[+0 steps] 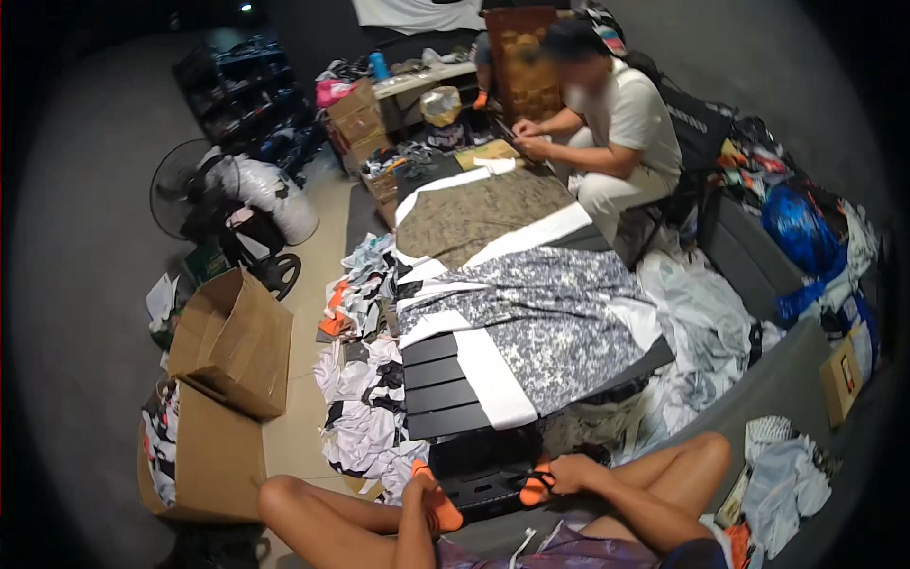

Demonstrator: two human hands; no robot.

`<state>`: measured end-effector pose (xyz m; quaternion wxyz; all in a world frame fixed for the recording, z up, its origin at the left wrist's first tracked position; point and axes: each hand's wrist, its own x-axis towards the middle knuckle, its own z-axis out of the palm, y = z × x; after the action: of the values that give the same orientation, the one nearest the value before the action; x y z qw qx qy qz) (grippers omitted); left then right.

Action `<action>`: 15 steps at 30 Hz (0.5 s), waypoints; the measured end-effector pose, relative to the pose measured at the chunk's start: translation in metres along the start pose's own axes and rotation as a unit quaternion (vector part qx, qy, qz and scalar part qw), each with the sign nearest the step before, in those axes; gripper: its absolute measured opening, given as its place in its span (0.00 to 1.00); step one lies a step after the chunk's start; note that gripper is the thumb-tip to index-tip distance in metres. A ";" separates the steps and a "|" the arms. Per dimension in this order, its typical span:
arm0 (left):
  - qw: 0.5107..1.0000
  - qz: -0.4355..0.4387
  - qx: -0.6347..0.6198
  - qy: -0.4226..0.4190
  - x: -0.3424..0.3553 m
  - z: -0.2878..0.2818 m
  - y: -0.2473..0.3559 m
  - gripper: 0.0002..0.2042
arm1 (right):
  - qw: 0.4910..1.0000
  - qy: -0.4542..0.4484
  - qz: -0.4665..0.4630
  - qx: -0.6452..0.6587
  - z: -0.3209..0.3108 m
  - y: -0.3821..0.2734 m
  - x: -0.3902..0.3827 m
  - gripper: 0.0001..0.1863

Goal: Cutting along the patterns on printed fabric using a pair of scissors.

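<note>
My left hand (416, 488) rests low in the middle, against an orange sock-like piece (441, 507); its fingers are mostly hidden. To its right, my right hand (572, 472) is closed beside a second orange piece (536, 486). Thin dark parts show at its fingertips, too small to name. Ahead of both hands stands a black slatted table (431, 384). Grey-and-white camouflage cloth (569, 351) with a white band (495, 379) lies spread over it. Farther back lies brown camouflage cloth (479, 218) with white edges.
A person (621, 123) sits at the table's far right, holding a small dark object. Cloth scraps (365, 408) are heaped left of the table, near open cardboard boxes (232, 341). Pale fabric (697, 303) and a blue bag (801, 228) lie to the right. A black case (483, 474) sits between my feet.
</note>
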<state>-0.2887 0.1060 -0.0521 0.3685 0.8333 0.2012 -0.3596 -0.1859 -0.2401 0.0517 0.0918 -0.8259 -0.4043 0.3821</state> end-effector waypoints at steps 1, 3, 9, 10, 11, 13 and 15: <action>1.000 0.002 0.013 0.018 0.022 -0.003 -0.006 0.14 | 1.000 0.004 0.014 0.021 0.010 0.004 0.003 0.24; 0.998 0.004 0.044 0.052 0.057 0.000 -0.049 0.13 | 0.997 0.014 0.044 0.068 0.021 0.013 0.009 0.29; 0.979 -0.065 0.148 0.124 0.101 0.003 -0.153 0.14 | 0.993 0.055 0.055 0.087 -0.001 -0.005 -0.002 0.32; 0.973 -0.086 0.158 0.143 0.100 0.002 -0.174 0.14 | 0.993 0.061 0.048 0.085 -0.014 -0.010 -0.005 0.32; 0.967 -0.109 0.166 0.162 0.090 0.005 -0.198 0.15 | 0.994 0.066 0.037 0.082 -0.032 -0.017 -0.009 0.33; 0.973 -0.072 0.156 0.151 0.097 0.019 -0.164 0.14 | 0.992 0.066 0.059 0.087 -0.022 -0.003 -0.013 0.33; 0.976 -0.040 0.117 0.179 0.070 0.019 -0.144 0.12 | 0.994 0.071 0.041 0.075 -0.021 -0.003 -0.009 0.33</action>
<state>-0.3373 0.1892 -0.1813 0.2116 0.9129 0.2534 -0.2402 -0.1766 -0.2421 0.0725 0.1661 -0.8576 -0.3327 0.3553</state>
